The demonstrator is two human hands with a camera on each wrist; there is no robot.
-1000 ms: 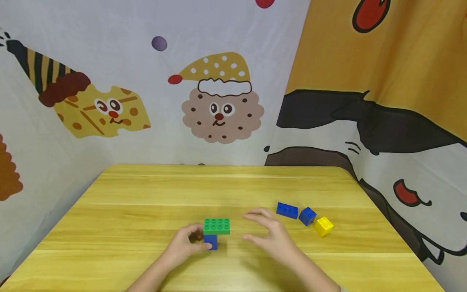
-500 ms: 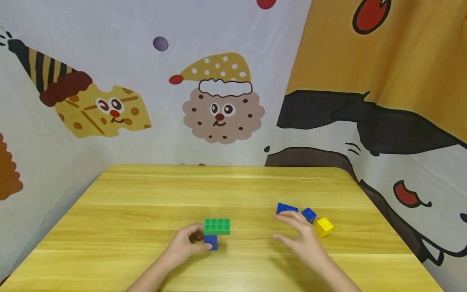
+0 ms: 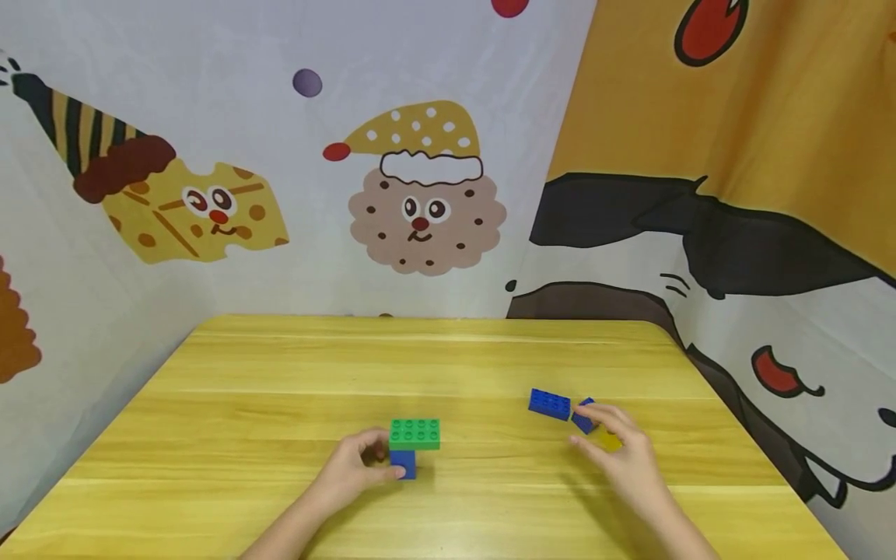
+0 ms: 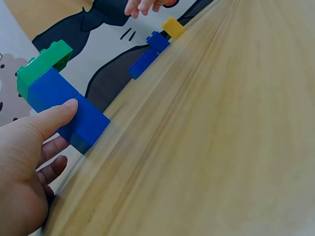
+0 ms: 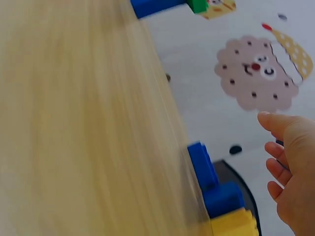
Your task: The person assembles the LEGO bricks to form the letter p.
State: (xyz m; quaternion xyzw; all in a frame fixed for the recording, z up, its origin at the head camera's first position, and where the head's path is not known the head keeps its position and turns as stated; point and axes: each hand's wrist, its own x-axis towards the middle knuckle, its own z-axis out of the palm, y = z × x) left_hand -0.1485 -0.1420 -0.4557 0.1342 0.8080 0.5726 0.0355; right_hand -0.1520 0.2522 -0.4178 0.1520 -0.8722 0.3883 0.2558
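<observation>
My left hand (image 3: 353, 468) pinches a stack of toy building bricks between thumb and fingers. Two blue bricks (image 4: 93, 120) form its lower part, and a green eight-stud brick (image 3: 414, 433) sits on top, overhanging to the right. In the left wrist view the thumb presses near the joint between the blue bricks. My right hand (image 3: 626, 457) hovers above the table with fingers apart and nothing between them. In the head view it overlaps a small blue brick (image 3: 582, 421) and a yellow brick (image 3: 610, 439), partly hiding both. The right wrist view shows a gap between that hand and the bricks.
A long blue brick (image 3: 549, 404) lies just left of the small blue one, all in a row on the wooden table (image 3: 336, 365). Behind the table hangs a curtain (image 3: 238, 93) printed with cartoon figures.
My right hand has moved right, from beside the green-topped stack, past the long blue brick, to over the small blue and yellow bricks. The left hand and its stack have stayed put.
</observation>
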